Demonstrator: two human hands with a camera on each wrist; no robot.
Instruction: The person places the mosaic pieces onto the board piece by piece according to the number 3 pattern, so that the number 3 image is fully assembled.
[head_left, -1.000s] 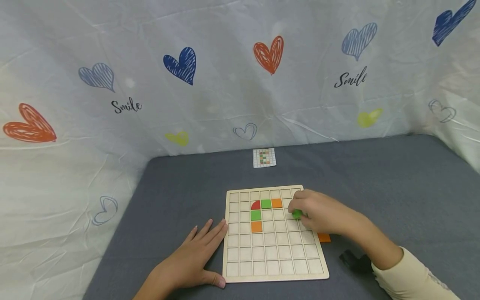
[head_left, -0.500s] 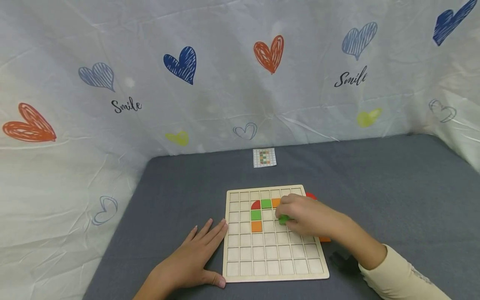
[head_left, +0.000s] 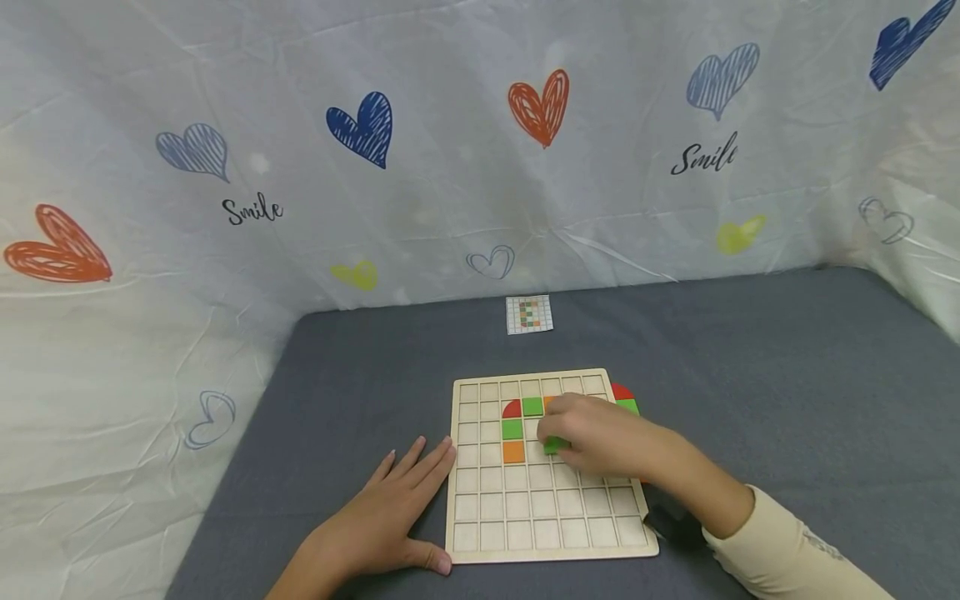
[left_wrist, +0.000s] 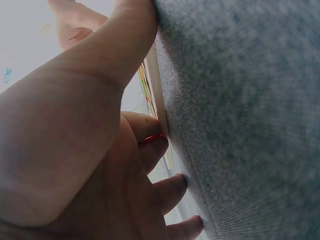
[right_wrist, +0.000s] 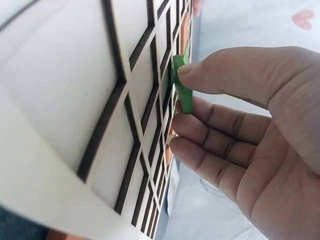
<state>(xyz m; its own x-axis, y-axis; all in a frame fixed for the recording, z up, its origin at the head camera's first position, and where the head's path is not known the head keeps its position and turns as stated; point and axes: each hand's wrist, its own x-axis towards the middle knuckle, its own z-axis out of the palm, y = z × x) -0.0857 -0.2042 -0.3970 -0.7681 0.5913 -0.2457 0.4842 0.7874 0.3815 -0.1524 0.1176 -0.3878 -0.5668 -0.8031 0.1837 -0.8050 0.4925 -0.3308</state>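
A wooden grid board (head_left: 551,557) lies on the grey cloth. Set in its cells are a red quarter-round tile (head_left: 512,409), a green tile (head_left: 532,407), a second green tile (head_left: 512,429) and an orange tile (head_left: 513,452). My right hand (head_left: 600,435) pinches a green square tile (right_wrist: 183,85) between thumb and fingers, close over the board just right of these tiles. Another orange tile in the upper row is partly covered by that hand. My left hand (head_left: 393,508) lies spread on the cloth, fingertips and thumb at the board's left edge.
Behind the board lies a small printed card (head_left: 529,315) with a coloured grid pattern. Loose red (head_left: 622,392) and green (head_left: 628,406) pieces lie beside the board's right edge. A white curtain (head_left: 450,183) printed with hearts hangs at the back and left.
My right hand has moved left across the board with the green tile, towards the coloured tiles. Red and green pieces at the right edge have come into view. My left hand has stayed put.
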